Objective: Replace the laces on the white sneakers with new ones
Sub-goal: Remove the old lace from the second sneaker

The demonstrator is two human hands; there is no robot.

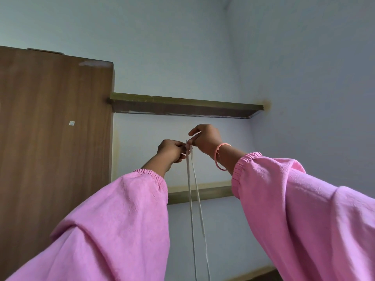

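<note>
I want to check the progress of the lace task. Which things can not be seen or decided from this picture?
- White sneakers: none appear in the head view, which points up at the wall.
- Lace: both strands leave the bottom edge, so their lower ends are cut off.
- Lace tips: covered by the fingers of the left hand and right hand.
- Top of the upper shelf: seen from below, hidden by its own board.

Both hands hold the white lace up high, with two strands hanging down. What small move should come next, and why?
Probably bring the lace down toward the shoes. The left hand and right hand pinch its ends together at the top, so the two strands already look evened out. No sneaker is in view, so threading cannot begin up here.
</note>
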